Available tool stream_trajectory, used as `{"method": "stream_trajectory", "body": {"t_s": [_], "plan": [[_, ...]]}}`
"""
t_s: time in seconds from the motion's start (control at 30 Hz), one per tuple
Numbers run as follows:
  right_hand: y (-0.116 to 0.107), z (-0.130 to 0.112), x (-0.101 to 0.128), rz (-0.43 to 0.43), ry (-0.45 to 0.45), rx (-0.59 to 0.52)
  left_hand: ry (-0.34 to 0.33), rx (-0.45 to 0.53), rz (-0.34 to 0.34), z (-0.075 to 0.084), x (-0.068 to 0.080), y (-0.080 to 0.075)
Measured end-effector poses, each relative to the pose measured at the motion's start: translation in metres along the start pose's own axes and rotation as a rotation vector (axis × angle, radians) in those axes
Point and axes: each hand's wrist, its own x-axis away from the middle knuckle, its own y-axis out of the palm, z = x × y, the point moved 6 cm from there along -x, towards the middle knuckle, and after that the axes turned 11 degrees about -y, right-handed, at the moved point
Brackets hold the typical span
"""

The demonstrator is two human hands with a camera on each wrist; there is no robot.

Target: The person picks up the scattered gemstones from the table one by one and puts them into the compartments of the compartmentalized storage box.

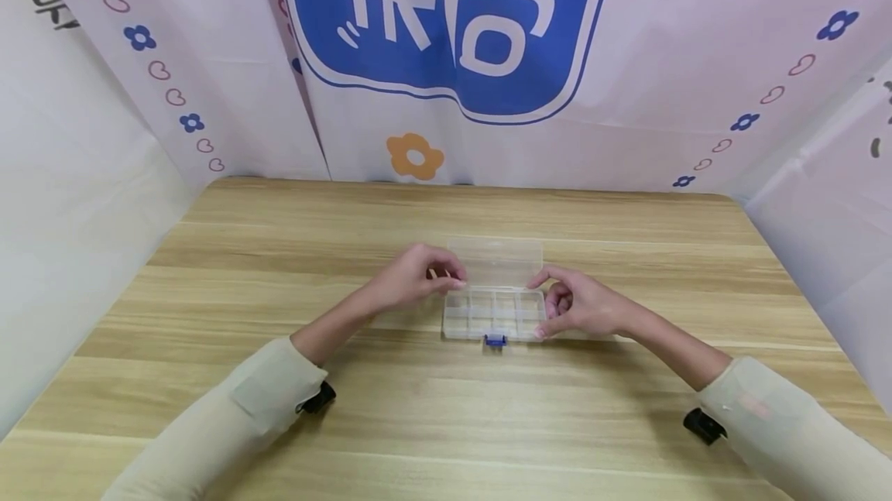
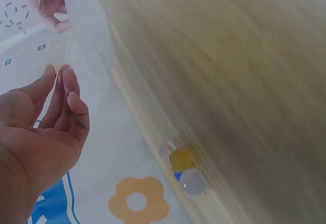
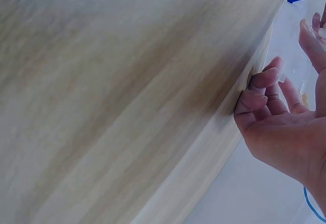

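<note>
A clear plastic compartment box (image 1: pixel 481 315) lies on the table with its hinged lid (image 1: pixel 495 259) folded back, away from the person. A blue latch (image 1: pixel 495 340) hangs at its front edge. My left hand (image 1: pixel 421 276) is at the back left corner by the hinge; in the left wrist view its thumb and fingertips pinch together at the clear plastic edge. My right hand (image 1: pixel 585 303) grips the box's right side, thumb at the front corner and index finger at the back one, other fingers curled. No contents can be made out in the compartments.
Small glossy pieces, among them a yellow piece (image 2: pixel 182 160) and a clear round piece (image 2: pixel 193 182), lie on the table, seen only in the left wrist view. Behind the wooden table (image 1: pixel 488 431) hangs a printed white cloth (image 1: pixel 669 60).
</note>
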Motion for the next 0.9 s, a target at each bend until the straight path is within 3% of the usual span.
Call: {"method": "stream_trajectory", "body": {"t_s": [0.57,0.9], "plan": [[-0.001,-0.003,0.000,-0.006,-0.002,0.012,-0.031,0.038,0.008,-0.001,-0.008,0.008],[-0.001,-0.002,0.000,-0.004,0.000,0.012,-0.010,0.024,-0.002,0.005,-0.016,0.010]]}}
